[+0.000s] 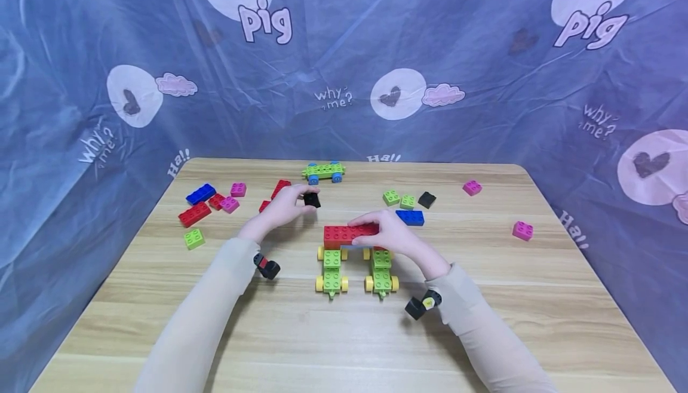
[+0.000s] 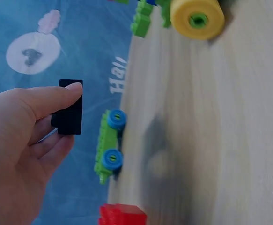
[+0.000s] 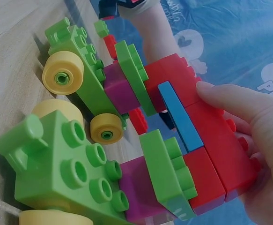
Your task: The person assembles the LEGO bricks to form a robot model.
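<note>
My left hand (image 1: pixel 283 204) pinches a black brick (image 2: pixel 71 112) between thumb and fingers, held above the table. With thumb and fingers on both sides, my right hand (image 1: pixel 388 232) grips the red bricks (image 1: pixel 335 236) that top a joined build. Below them stand two green wheeled bases (image 1: pixel 331 278) with yellow wheels (image 3: pixel 63 72), side by side. In the right wrist view, purple bricks (image 3: pixel 121 86) and green bricks (image 3: pixel 166 173) sit between the bases and the red bricks, and a blue piece (image 3: pixel 180 117) bridges the gap. My right fingertips are partly hidden behind the red bricks.
A green base with blue wheels (image 1: pixel 323 171) stands at the back. Loose red, blue (image 1: pixel 201 193), pink and green bricks lie at the left. Toward the right are green bricks (image 1: pixel 391 197), a blue brick (image 1: pixel 411 218), another black brick (image 1: pixel 427 199) and pink bricks (image 1: pixel 523 230).
</note>
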A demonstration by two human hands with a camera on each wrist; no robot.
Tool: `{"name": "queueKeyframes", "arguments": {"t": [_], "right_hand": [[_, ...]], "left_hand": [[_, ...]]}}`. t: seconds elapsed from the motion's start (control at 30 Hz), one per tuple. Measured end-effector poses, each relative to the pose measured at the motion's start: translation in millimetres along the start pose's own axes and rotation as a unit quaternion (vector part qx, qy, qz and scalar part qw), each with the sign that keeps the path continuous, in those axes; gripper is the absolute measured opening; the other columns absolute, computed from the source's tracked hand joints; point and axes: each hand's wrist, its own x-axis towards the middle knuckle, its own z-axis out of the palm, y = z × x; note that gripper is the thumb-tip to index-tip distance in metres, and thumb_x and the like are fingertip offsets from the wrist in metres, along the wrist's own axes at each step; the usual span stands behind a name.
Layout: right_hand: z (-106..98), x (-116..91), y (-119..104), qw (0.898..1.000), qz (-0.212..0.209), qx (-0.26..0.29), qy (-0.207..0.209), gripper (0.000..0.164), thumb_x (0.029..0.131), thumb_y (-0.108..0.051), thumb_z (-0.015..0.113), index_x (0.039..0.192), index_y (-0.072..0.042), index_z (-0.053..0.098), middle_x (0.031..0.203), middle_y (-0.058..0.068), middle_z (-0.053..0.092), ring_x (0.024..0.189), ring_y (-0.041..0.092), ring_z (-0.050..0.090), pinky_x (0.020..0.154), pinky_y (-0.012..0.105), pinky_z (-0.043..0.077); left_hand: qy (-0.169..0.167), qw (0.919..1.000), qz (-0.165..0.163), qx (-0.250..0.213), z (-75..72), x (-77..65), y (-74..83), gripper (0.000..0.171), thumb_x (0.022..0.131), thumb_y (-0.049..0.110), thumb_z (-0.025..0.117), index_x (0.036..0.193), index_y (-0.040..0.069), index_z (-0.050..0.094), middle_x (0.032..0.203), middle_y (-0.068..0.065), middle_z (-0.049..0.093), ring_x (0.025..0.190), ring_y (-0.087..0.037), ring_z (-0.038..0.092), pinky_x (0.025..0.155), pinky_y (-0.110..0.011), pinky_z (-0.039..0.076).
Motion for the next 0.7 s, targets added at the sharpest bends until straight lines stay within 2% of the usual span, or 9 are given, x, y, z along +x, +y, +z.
{"name": "queueKeyframes", "arguments": {"t": [0.2,0.47,0.7], "right_hand": [[0,1,0,1.0,-0.003,0.001,0.003,0.036,0.081,-0.022,0.078,0.114,-0.009,0.072,0.112,0.008,0.071,0.105,0.021,0.066,0.088,0.036,0.051],[0,0,2,1.0,-0.003,-0.011,0.008,0.035,0.081,-0.022,0.078,0.113,-0.009,0.072,0.112,0.008,0.071,0.103,0.02,0.066,0.086,0.036,0.052],[1,0,1,1.0,-0.002,-0.013,0.01,0.035,0.081,-0.022,0.078,0.113,-0.008,0.072,0.113,0.008,0.071,0.105,0.022,0.066,0.089,0.04,0.052]], "left_hand": [[0.002,0.9996,0.023,-0.016,-4.0,-9.3,11.5,0.051,0.085,0.009,0.073,0.133,0.006,0.057,0.134,-0.015,0.057,0.113,-0.035,0.058,0.098,-0.051,0.046],[0.01,0.9988,0.037,-0.03,-7.8,-19.9,22.4,0.05,0.084,0.009,0.074,0.131,0.006,0.058,0.134,-0.014,0.058,0.118,-0.033,0.057,0.102,-0.047,0.045],[0.023,0.9979,0.053,-0.029,-7.7,-29.6,28.4,0.047,0.083,0.009,0.075,0.127,0.004,0.06,0.129,-0.016,0.06,0.116,-0.034,0.058,0.099,-0.047,0.047]]}}
